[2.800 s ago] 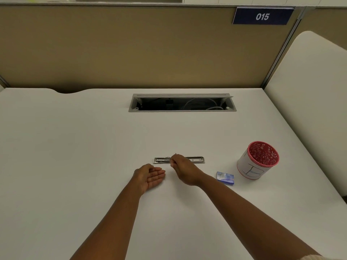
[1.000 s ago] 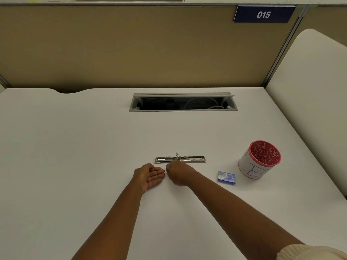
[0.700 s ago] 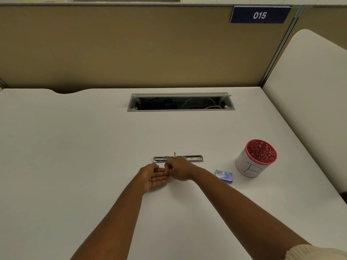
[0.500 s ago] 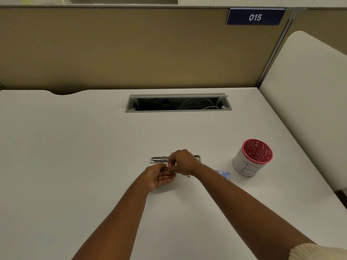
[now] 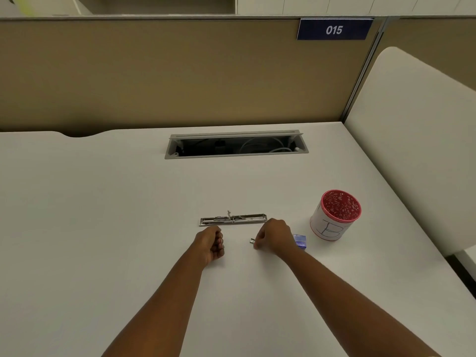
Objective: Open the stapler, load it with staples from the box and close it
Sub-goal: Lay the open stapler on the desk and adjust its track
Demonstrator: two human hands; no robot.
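Observation:
A metal stapler (image 5: 233, 219) lies opened out flat on the white desk, stretched left to right, with a small part sticking up at its middle. My left hand (image 5: 210, 244) rests just in front of its left end, fingers curled into a loose fist; whether it holds anything is hidden. My right hand (image 5: 272, 237) sits in front of the stapler's right end and pinches a small silvery strip of staples (image 5: 252, 241) between its fingertips. The small blue staple box (image 5: 300, 240) lies right behind that wrist, partly covered by it.
A white cup with a red rim (image 5: 335, 214) stands to the right of the box. An open cable hatch (image 5: 235, 144) is cut into the desk further back. A tan partition closes the far edge, and a white panel rises on the right.
My hands had met, right fingertips in the open left palm. They have since parted: the left hand has curled shut, and the right has moved right, holding a strip of staples.

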